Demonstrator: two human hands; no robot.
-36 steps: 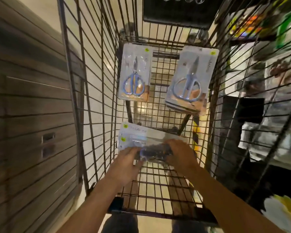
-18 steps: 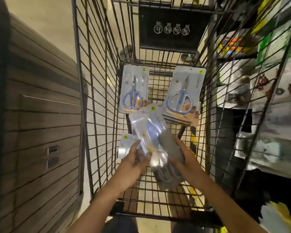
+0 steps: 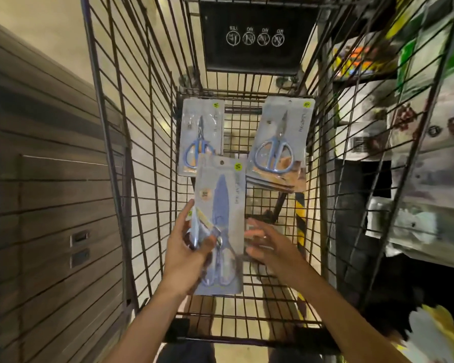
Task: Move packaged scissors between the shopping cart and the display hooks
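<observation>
At nine o'clock a wood-panelled wall (image 3: 45, 179) fills the left edge, just beside the wire side of the shopping cart (image 3: 121, 142). Moving in, the left hand (image 3: 186, 260) rises from seven o'clock over the cart's floor; its thumb and fingers are curled round the left edge of a packaged pair of scissors (image 3: 220, 226), held upright above the basket with its hang-hole at the top and the handles low. A second, thinner pack seems pressed in the same grip, edge-on, though the blur makes that hard to tell. Behind the held pack, toward eleven o'clock, another scissors pack (image 3: 202, 137) lies on the cart floor, its lower part hidden by the held one. At twelve o'clock a black placard (image 3: 257, 35) with four round symbols hangs on the cart's far end. At one o'clock a third scissors pack (image 3: 279, 145) lies tilted atop a few more of its kind. The right hand (image 3: 270, 244) hovers just beside the held pack's right edge, fingers spread wide, gripping nothing. At three o'clock, store shelves (image 3: 417, 127) with blurred goods stand past the cart's right side.
</observation>
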